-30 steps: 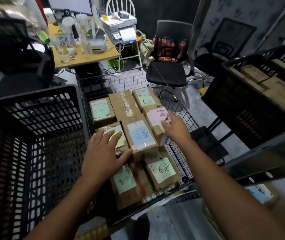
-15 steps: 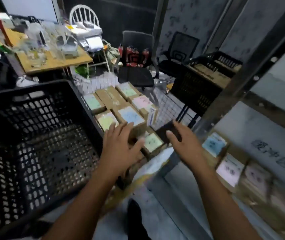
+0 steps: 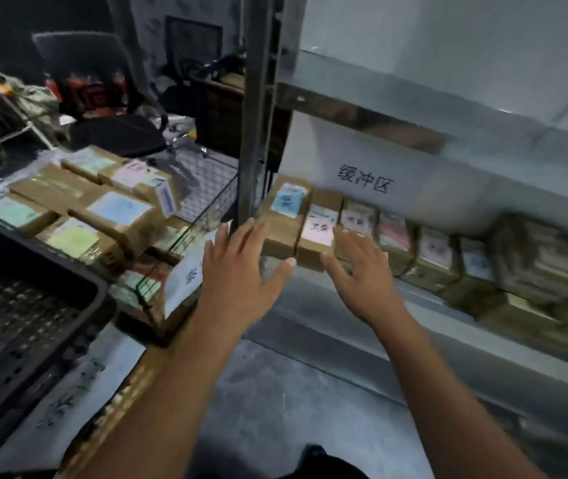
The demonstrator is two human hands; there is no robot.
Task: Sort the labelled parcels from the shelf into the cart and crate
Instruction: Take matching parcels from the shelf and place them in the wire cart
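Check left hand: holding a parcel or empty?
Empty. Left hand is open, fingers spread, just short of the blue-labelled parcel on the shelf.

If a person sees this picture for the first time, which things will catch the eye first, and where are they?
Two bare hands, the left hand and the right hand, reach open toward a row of labelled parcels on the shelf at right. The nearest ones carry a blue label and a pink label. At left, the wire cart already holds many parcels.

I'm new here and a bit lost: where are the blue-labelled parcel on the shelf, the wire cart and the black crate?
blue-labelled parcel [image 3: 287, 201]: head view, on its label.
wire cart [image 3: 206, 174]: head view, mesh wall.
black crate [image 3: 34, 271]: head view, near rim.
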